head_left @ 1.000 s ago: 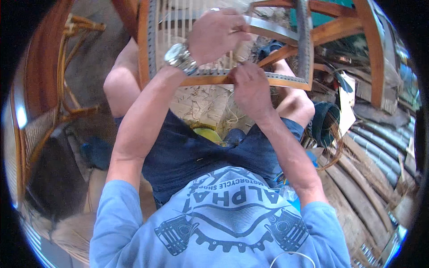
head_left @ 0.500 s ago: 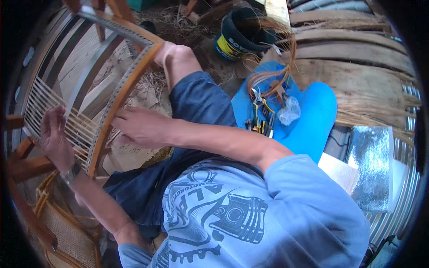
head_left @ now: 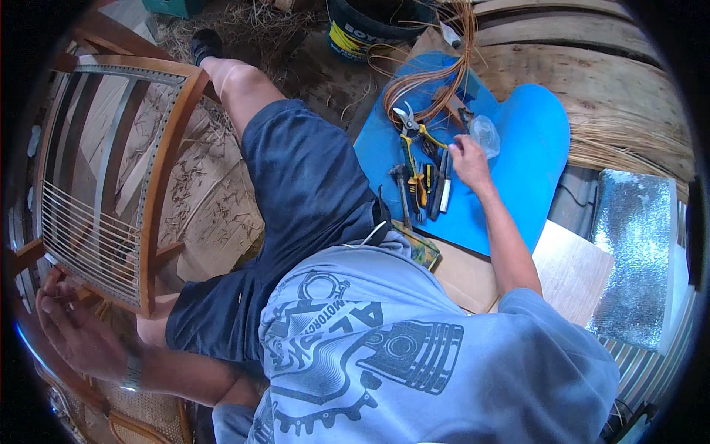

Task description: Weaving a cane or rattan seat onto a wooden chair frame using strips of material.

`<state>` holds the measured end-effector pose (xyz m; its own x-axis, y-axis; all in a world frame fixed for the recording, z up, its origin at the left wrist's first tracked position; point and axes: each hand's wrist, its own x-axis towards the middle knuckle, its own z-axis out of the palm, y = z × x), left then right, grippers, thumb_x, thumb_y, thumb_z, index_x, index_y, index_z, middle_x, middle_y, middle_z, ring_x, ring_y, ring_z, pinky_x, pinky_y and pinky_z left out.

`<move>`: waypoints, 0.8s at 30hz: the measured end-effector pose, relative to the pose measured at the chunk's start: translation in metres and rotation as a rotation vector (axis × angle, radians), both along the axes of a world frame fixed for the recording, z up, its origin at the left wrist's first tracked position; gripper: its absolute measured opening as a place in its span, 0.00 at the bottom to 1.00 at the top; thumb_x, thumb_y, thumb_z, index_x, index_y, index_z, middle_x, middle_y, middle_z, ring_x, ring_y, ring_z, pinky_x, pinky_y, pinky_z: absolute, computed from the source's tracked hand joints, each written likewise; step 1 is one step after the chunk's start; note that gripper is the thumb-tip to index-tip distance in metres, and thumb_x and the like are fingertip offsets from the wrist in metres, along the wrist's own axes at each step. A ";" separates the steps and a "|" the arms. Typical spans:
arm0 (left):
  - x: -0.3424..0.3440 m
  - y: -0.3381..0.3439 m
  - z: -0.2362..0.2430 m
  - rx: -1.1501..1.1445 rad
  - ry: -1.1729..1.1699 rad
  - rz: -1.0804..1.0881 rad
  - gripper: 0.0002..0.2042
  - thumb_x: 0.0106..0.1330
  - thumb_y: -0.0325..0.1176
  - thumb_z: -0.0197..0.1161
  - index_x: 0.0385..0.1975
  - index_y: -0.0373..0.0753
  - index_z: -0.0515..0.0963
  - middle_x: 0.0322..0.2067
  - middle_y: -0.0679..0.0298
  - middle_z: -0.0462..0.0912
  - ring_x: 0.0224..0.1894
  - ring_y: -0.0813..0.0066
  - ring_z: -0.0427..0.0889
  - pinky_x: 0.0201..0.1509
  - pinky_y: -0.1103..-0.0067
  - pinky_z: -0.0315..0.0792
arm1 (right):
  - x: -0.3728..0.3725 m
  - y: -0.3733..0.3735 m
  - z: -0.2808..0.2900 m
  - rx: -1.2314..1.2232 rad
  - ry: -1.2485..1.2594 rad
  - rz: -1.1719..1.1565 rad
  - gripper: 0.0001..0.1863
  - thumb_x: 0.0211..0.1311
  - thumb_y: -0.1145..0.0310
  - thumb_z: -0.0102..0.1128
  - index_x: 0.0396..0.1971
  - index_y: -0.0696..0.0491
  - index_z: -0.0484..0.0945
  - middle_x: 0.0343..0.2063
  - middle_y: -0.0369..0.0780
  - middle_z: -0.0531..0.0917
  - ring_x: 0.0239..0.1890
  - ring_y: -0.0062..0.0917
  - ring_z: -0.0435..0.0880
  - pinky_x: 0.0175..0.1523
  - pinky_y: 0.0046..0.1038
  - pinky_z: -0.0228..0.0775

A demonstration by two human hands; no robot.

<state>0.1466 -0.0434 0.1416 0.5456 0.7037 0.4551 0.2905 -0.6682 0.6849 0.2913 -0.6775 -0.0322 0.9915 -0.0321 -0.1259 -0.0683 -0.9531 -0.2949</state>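
1. Orange-brown wood, lined with small holes, makes up the rectangular chair frame [head_left: 161, 185] at the left of the view.
2. Pale, thin cane-like strands [head_left: 92, 240] cross its lower part, side by side; that portion looks done in one direction. The upper part, with flat grey slats [head_left: 120, 133] showing through, carries none and seems left to string, so the work looks partway.
3. The left hand [head_left: 81, 333], lower left, is near the frame's lower corner, fingers loosely curled; I cannot tell whether they grip anything.
4. The right hand [head_left: 467, 159], right of centre, is beside yellow-handled pruning shears [head_left: 409, 122]; its fingers bend slightly, their grip unclear.
5. The shears lie on a bright blue mat [head_left: 529, 148] with a looped brown strand bundle [head_left: 451, 92] and a clear plastic bag [head_left: 484, 137].
6. Beyond: a dark bucket [head_left: 384, 33] at top centre, long wooden boards [head_left: 547, 81] upper right, a silver foil-like sheet [head_left: 632, 251] at right.
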 end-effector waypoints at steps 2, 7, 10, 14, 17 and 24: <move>0.000 -0.013 0.000 -0.177 -0.028 0.008 0.13 0.72 0.33 0.56 0.50 0.32 0.77 0.47 0.51 0.82 0.49 0.68 0.83 0.53 0.78 0.81 | -0.018 -0.005 -0.021 0.034 0.026 0.086 0.15 0.61 0.65 0.59 0.42 0.60 0.78 0.38 0.52 0.82 0.43 0.45 0.81 0.51 0.39 0.72; 0.004 -0.024 -0.008 0.088 0.011 0.093 0.12 0.73 0.32 0.55 0.46 0.30 0.79 0.42 0.53 0.85 0.43 0.70 0.86 0.47 0.79 0.82 | -0.047 -0.005 -0.042 -0.042 0.169 -0.028 0.11 0.60 0.69 0.58 0.39 0.59 0.79 0.40 0.52 0.82 0.46 0.47 0.80 0.53 0.43 0.70; 0.007 -0.022 -0.002 0.341 0.002 0.100 0.12 0.73 0.32 0.54 0.44 0.28 0.79 0.40 0.53 0.86 0.43 0.69 0.86 0.48 0.78 0.83 | -0.064 -0.013 -0.045 -0.063 0.344 -0.027 0.09 0.59 0.69 0.59 0.37 0.58 0.80 0.38 0.52 0.82 0.45 0.46 0.80 0.52 0.43 0.71; 0.000 -0.020 0.001 0.319 -0.046 0.170 0.12 0.73 0.32 0.53 0.44 0.29 0.78 0.42 0.53 0.85 0.45 0.65 0.86 0.49 0.75 0.83 | -0.091 -0.027 -0.052 -0.095 0.549 -0.193 0.09 0.59 0.67 0.62 0.35 0.57 0.81 0.35 0.51 0.83 0.44 0.47 0.82 0.52 0.43 0.72; -0.010 -0.009 -0.004 -0.089 -0.288 -0.033 0.12 0.72 0.32 0.55 0.44 0.29 0.78 0.43 0.52 0.84 0.47 0.66 0.84 0.53 0.72 0.78 | -0.111 -0.030 -0.060 -0.098 0.482 -0.193 0.12 0.58 0.67 0.62 0.39 0.58 0.80 0.37 0.51 0.83 0.44 0.44 0.82 0.51 0.41 0.72; -0.026 0.015 -0.006 -0.960 -0.500 -0.562 0.12 0.74 0.33 0.53 0.47 0.30 0.76 0.42 0.56 0.82 0.47 0.68 0.79 0.58 0.71 0.73 | -0.098 -0.027 -0.067 -0.107 0.118 -0.260 0.19 0.56 0.67 0.63 0.45 0.61 0.76 0.41 0.53 0.80 0.46 0.45 0.80 0.53 0.41 0.72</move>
<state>0.1208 -0.0283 0.1359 0.7956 0.5923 0.1269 -0.3134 0.2231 0.9230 0.1934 -0.7046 -0.0991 0.9272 -0.3019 -0.2216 -0.3414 -0.9245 -0.1692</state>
